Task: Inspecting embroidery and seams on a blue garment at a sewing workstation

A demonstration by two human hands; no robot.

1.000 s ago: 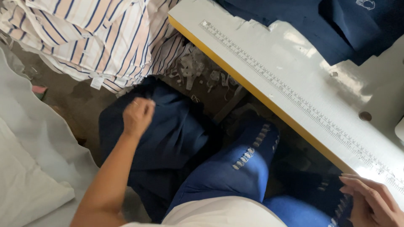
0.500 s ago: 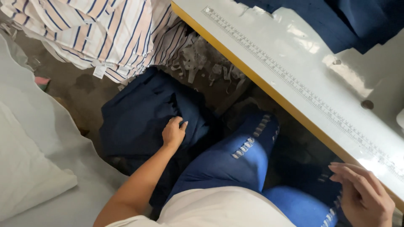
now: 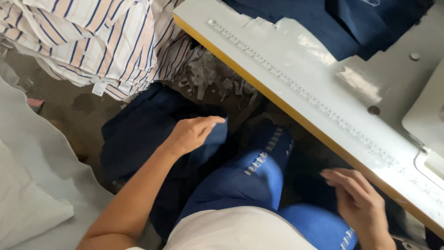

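The left hand [image 3: 192, 134] pinches the edge of a dark blue cloth [image 3: 138, 134] from the pile on the floor, beside the knee in blue jeans [image 3: 240, 180]. It is best to lift slowly, so just one piece comes up. The right hand [image 3: 360, 206] is open and holds nothing, below the yellow edge of the white sewing table [image 3: 323, 88]. Half a second ago the left hand lay flat, lower on the pile; now it is higher and grips.
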